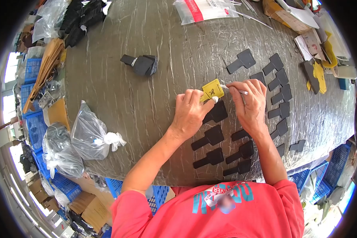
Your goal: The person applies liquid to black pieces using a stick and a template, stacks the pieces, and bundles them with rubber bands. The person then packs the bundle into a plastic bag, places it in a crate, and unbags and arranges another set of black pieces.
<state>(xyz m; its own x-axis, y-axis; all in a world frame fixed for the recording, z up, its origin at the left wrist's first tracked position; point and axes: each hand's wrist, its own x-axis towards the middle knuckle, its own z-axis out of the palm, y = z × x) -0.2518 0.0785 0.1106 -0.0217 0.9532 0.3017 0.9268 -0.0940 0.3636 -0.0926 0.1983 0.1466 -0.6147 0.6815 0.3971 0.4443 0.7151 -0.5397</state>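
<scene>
My left hand (pixel 189 112) pinches a yellow template (pixel 212 89) with dark handwritten marks, one finger wearing a white cover. The template lies over a black paddle-shaped piece (pixel 218 112), hiding part of it. My right hand (pixel 251 104) is closed round a slim white pen (pixel 242 91), its tip at the template's right edge. Similar black pieces lie around my hands: one (pixel 208 137) below my left hand, one (pixel 241 61) beyond my right hand, and several in a column (pixel 281 93) to the right.
A tied black bundle (pixel 143 64) lies on the covered table (pixel 146 99). Knotted clear bags (pixel 92 133) sit at its left edge. A printed plastic bag (pixel 204 11) and white sticks (pixel 254 20) are at the far side. Cardboard and yellow pieces (pixel 318 77) crowd the right. Blue crates (pixel 35 131) stand left.
</scene>
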